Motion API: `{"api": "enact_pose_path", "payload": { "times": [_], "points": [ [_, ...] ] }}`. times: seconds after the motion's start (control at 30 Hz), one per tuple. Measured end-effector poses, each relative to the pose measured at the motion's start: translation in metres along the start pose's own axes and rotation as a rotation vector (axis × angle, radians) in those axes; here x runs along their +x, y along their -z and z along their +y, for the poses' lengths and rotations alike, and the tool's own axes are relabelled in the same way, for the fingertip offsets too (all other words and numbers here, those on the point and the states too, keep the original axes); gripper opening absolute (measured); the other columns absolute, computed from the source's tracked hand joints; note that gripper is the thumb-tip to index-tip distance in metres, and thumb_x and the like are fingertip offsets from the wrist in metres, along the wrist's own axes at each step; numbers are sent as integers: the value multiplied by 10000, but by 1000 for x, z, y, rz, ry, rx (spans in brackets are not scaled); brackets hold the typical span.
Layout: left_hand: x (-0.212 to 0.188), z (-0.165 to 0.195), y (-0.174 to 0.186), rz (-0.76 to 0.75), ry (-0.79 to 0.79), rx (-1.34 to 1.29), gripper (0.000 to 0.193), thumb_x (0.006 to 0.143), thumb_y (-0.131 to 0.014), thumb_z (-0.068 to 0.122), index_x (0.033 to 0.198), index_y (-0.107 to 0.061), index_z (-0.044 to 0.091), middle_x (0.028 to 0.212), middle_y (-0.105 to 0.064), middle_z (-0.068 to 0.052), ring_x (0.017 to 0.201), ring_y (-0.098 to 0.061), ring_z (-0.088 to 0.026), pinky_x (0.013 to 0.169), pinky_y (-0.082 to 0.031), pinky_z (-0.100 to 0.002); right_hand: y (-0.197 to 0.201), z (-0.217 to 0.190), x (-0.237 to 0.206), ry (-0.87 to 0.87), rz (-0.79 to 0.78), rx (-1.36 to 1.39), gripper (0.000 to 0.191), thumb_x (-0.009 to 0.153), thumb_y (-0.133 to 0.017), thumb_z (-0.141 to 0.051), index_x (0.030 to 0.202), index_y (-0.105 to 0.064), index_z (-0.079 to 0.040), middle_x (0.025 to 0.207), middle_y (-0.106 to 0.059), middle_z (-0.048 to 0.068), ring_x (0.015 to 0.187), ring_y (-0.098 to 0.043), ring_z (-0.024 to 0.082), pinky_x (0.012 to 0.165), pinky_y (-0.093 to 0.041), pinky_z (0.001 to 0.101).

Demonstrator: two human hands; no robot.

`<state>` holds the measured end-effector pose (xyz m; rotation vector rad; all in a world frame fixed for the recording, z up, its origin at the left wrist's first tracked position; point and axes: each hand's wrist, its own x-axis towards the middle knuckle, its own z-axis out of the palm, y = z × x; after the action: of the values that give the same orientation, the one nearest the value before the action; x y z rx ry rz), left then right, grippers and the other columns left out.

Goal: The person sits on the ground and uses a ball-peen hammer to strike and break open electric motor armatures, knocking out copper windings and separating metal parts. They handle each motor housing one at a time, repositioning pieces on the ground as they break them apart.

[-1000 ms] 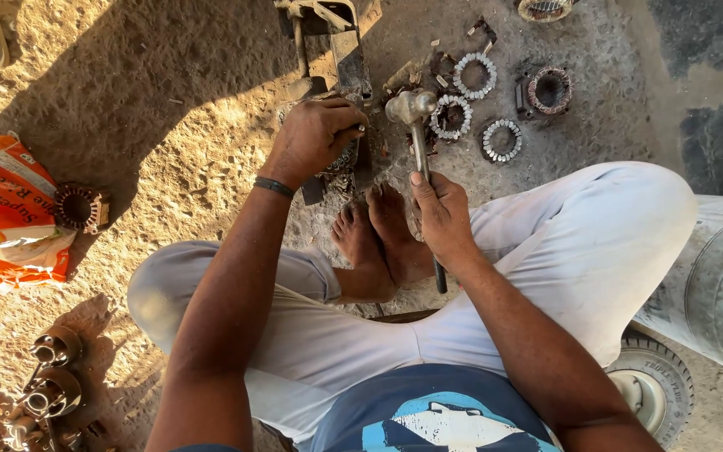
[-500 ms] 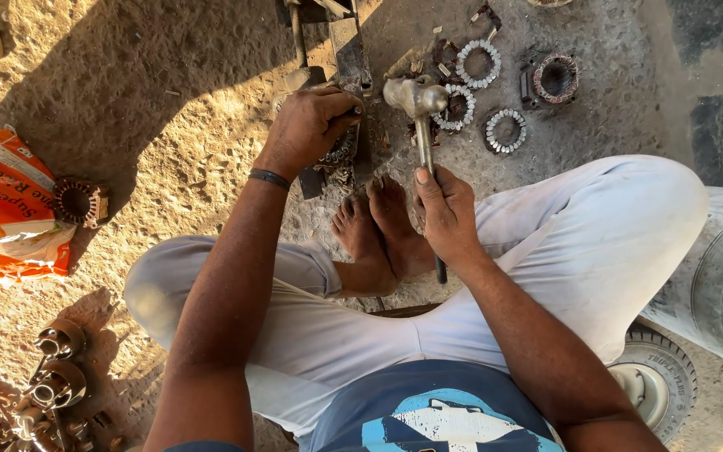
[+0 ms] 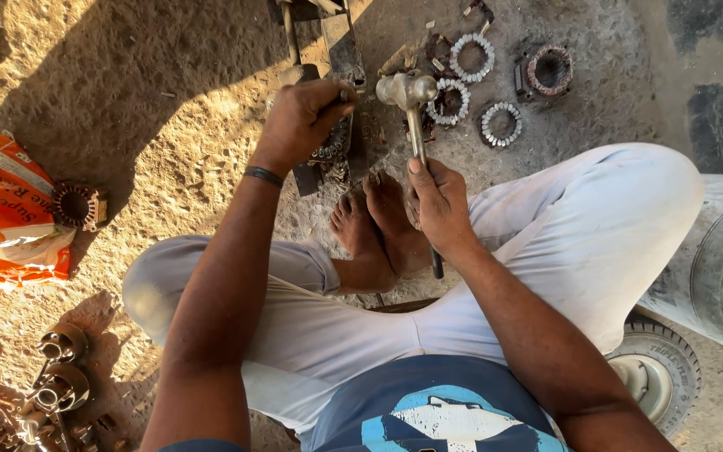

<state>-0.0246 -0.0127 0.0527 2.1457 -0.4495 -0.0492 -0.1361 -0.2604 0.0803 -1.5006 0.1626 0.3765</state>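
Two hands engaged: your right hand clamps hammer handle; your left hand grips metal part, hammer head just beside left knuckles.

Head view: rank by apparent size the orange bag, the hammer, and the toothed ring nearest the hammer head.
1. orange bag, largest, though the left edge of the frame cuts it off.
2. hammer, held by the right hand; part of the handle is hidden in the grip.
3. toothed ring, smallest; the two rings beside it look about alike.
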Motion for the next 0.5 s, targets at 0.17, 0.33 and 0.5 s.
{"api": "enact_pose_path", "payload": {
  "times": [0.17,0.33,0.5],
  "points": [
    [-1,-11,-3,-39,-64,179,89,1006,-731,163,1012,-752,77,939,-772,-73,790,-734,-187,714,-627,-353,-3,-3,-2,20,-31,53,422,1087,-551,-437,828,-502,-107,618,-425,-61,482,-367,37,420,-303,244],
    [-2,-19,-11,-40,-92,166,93,1002,-733,171,1011,-752,80,1027,-784,-75,842,-750,-187,754,-634,-359,-5,-3,0,255,-40,-151,436,1117,-510,-445,851,-526,-100,632,-431,-57,517,-380,40,453,-316,245],
    [-1,-10,-8,-13,-174,244,98,979,-749,179,949,-738,87,1008,-782,-75,899,-752,-203,814,-637,-378,-6,1,7,71,-71,-254,475,1083,-513,-483,802,-550,-102,611,-470,-61,495,-432,43,435,-351,240]
  ]
}}
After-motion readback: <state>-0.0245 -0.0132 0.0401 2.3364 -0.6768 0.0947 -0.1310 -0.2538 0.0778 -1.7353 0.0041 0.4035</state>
